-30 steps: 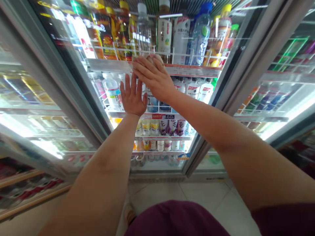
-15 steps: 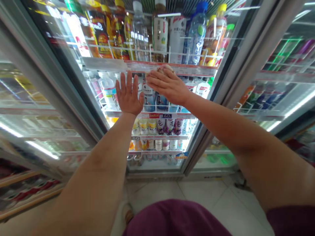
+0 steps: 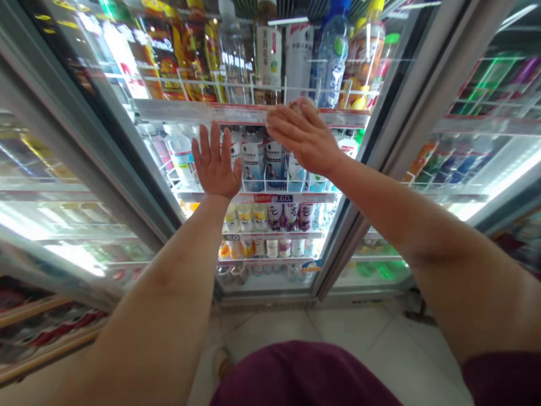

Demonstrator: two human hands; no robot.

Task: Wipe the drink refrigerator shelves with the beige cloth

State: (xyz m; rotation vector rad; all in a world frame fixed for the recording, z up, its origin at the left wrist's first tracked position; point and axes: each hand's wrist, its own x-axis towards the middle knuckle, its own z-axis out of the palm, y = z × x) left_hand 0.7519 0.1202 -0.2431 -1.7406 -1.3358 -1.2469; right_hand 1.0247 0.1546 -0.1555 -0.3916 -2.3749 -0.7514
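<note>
My left hand (image 3: 217,166) lies flat against the glass door (image 3: 253,282) of a drinks cooler, fingers spread, with nothing in it. To its right, my right hand (image 3: 306,141) presses a crumpled pale cloth (image 3: 303,104) to the same glass, in front of an upper shelf edge. Most of the cloth is hidden under the palm and fingers; only its top and left edges show. Behind the glass, blue-labelled bottles (image 3: 253,163) stand between and below my hands.
Metal door frames (image 3: 406,141) run down both sides, with further cooler doors beyond. Tall bottles (image 3: 333,62) fill the top shelf, and cans (image 3: 291,217) stand lower. A rack (image 3: 51,338) is at lower left. Below lies the tiled floor (image 3: 350,332).
My right hand has slid the cloth to the right and slightly up across the glass. My left hand stays flat in about the same place; the view has shifted a little.
</note>
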